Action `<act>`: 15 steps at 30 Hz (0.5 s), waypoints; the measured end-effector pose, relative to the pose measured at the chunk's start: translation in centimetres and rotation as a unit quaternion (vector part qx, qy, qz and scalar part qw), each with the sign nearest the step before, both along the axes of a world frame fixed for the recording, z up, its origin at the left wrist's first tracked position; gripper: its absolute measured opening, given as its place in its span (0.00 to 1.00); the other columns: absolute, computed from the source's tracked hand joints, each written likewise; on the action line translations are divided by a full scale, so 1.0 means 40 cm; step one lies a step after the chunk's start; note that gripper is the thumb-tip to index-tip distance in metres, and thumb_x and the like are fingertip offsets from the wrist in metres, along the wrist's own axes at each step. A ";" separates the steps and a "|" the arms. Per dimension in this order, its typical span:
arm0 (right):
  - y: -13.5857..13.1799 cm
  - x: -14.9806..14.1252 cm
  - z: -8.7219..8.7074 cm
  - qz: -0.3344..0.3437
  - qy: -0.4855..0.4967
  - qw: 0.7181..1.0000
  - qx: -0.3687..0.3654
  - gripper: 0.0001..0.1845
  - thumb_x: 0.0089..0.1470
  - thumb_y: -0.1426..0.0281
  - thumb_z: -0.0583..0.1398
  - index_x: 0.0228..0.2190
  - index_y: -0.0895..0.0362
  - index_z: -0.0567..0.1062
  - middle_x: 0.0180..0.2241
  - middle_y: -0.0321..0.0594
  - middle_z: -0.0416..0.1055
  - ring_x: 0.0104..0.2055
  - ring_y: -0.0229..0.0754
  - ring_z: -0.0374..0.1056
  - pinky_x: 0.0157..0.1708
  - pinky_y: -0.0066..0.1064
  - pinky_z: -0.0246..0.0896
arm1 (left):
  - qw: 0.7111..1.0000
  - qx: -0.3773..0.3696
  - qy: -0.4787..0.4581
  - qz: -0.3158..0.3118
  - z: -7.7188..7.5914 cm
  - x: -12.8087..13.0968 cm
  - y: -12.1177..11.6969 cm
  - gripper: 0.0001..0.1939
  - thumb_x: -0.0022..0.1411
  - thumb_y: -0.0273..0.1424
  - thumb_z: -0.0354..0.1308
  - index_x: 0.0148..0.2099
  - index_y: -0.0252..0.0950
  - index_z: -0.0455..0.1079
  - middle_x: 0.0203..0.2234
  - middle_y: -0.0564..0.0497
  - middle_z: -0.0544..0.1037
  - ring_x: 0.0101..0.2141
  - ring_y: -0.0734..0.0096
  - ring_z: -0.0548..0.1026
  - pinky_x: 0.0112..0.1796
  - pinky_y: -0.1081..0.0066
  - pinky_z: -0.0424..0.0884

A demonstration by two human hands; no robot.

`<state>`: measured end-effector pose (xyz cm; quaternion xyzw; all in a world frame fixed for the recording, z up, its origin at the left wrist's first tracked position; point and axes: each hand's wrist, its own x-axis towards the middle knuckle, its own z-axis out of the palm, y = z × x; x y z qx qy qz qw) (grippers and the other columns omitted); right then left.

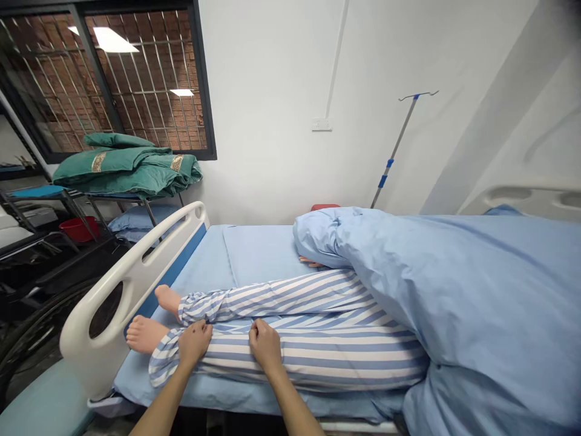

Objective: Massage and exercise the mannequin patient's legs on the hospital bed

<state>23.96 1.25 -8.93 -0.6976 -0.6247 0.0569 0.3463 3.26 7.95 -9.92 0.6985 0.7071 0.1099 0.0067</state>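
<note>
A figure with bare feet [147, 334] lies on the bed in blue-and-white striped trousers [336, 351]. My left hand [195, 344] is closed on the nearer trouser leg, close above the ankle. Farther up the same leg, around the shin, my right hand [265, 344] is curled with its fingers tucked into the striped cloth. My fingertips are hidden on both hands. A light blue quilt [454, 272] covers the figure from the thighs up. At the quilt's far edge some fingers [311, 262] of the figure peek out.
A white footboard [75, 327] closes the bed's left end over the blue sheet [258, 242]. Behind it are green folded quilts [131, 166], a red basin [79, 229] and a wheel [40, 333]. An IV pole [399, 145] stands at the far side by the wall.
</note>
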 end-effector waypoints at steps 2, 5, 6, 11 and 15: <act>0.000 -0.002 0.000 0.000 -0.002 1.000 0.006 0.09 0.50 0.77 0.49 0.24 0.56 0.67 0.24 0.34 0.69 0.27 0.35 0.63 0.27 0.27 0.43 | 1.000 0.004 -0.011 -0.001 -0.005 -0.002 -0.001 0.15 0.58 0.35 0.42 0.34 0.38 0.69 0.33 0.46 0.76 0.36 0.64 0.72 0.34 0.70 0.59; 0.000 -0.004 0.004 -0.005 -0.001 1.000 0.008 0.09 0.49 0.77 0.49 0.23 0.56 0.67 0.24 0.34 0.69 0.27 0.35 0.63 0.27 0.27 0.44 | 0.999 -0.014 -0.041 -0.012 -0.001 -0.012 -0.002 0.12 0.58 0.35 0.43 0.33 0.38 0.68 0.30 0.48 0.76 0.33 0.66 0.72 0.32 0.71 0.59; 0.001 -0.005 0.005 -0.007 0.000 1.000 0.008 0.09 0.48 0.77 0.49 0.23 0.56 0.67 0.24 0.34 0.69 0.27 0.35 0.63 0.27 0.26 0.44 | 0.998 -0.017 -0.051 -0.023 0.003 -0.017 0.000 0.11 0.57 0.34 0.44 0.33 0.38 0.67 0.29 0.50 0.75 0.32 0.67 0.71 0.31 0.72 0.59; -0.001 -0.010 0.014 -0.005 -0.002 1.000 0.014 0.09 0.48 0.77 0.49 0.22 0.56 0.67 0.23 0.35 0.69 0.27 0.35 0.64 0.28 0.25 0.45 | 0.986 0.086 -0.080 -0.120 0.036 -0.034 0.064 0.11 0.55 0.30 0.45 0.38 0.39 0.67 0.33 0.50 0.75 0.38 0.67 0.70 0.41 0.70 0.62; -0.003 -0.013 0.014 -0.010 -0.006 1.000 0.017 0.09 0.48 0.76 0.48 0.22 0.56 0.66 0.23 0.35 0.68 0.26 0.36 0.63 0.27 0.25 0.46 | 0.962 0.136 -0.060 -0.231 0.038 -0.025 0.147 0.23 0.54 0.28 0.47 0.53 0.38 0.62 0.50 0.47 0.69 0.50 0.64 0.65 0.51 0.65 0.58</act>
